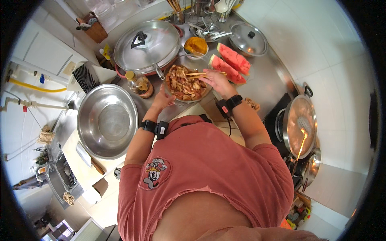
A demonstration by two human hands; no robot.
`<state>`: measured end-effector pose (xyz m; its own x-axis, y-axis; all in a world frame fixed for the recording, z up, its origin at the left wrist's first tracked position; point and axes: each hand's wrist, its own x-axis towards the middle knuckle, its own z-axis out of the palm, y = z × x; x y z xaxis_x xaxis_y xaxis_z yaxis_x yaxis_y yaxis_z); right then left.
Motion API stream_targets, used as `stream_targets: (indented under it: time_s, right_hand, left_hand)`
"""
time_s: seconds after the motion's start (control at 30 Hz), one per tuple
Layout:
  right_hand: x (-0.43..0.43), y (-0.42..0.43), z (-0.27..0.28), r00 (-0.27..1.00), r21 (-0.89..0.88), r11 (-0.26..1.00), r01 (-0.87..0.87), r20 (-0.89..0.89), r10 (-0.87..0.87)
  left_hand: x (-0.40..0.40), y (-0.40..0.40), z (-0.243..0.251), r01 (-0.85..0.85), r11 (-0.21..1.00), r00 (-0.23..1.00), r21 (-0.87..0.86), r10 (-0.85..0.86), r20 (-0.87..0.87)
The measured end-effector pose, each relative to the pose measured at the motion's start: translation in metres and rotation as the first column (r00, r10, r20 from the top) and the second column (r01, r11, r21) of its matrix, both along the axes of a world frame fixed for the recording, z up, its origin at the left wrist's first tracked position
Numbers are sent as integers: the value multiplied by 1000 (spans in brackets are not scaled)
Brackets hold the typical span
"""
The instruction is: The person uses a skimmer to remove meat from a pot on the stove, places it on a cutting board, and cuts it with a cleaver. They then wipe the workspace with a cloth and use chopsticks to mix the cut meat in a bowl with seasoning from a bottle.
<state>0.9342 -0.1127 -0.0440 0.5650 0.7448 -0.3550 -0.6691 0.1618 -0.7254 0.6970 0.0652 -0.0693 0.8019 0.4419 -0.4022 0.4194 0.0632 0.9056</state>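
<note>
A clear glass bowl (194,62) stands before me on the steel counter, holding sauce-coated meat pieces (186,83). My right hand (217,81) grips a pair of wooden chopsticks (195,75), whose tips reach over the meat from the right. At the bowl's lower left rim is my left hand (163,98), its fingers against the glass. A jar with a yellow lid (140,85) stands left of that hand. Two watermelon wedges (232,61) lie to the right of the bowl, and a cut piece of pumpkin (196,45) sits in a small bowl behind it.
On the left are a large steel basin (113,120) and a cleaver (89,158) on a pale board. A wide lidded pan (147,46) stands behind the jar. To the right, a wok (300,126) with a skimmer sits on the stove. A steel lid (248,39) lies at the back right.
</note>
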Motion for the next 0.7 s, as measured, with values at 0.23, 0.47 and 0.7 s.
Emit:
stream_targets:
  time_s: [0.23,0.47,0.7]
  right_hand:
    - [-40,-22,71,882,-110,973,-205,410,232]
    - [-65,-31,103,489,-461,816,-349,653,579]
    - [-78,-8,60,-106,-345,898,-273,939,328]
  left_hand:
    - [-1,-3,0,5,999,1000,33,-4,-5]
    - [-2,-4,3,-3,1000,999,20,4,-46]
    - [0,-4,9,5,1000,1000,5,-5,-12]
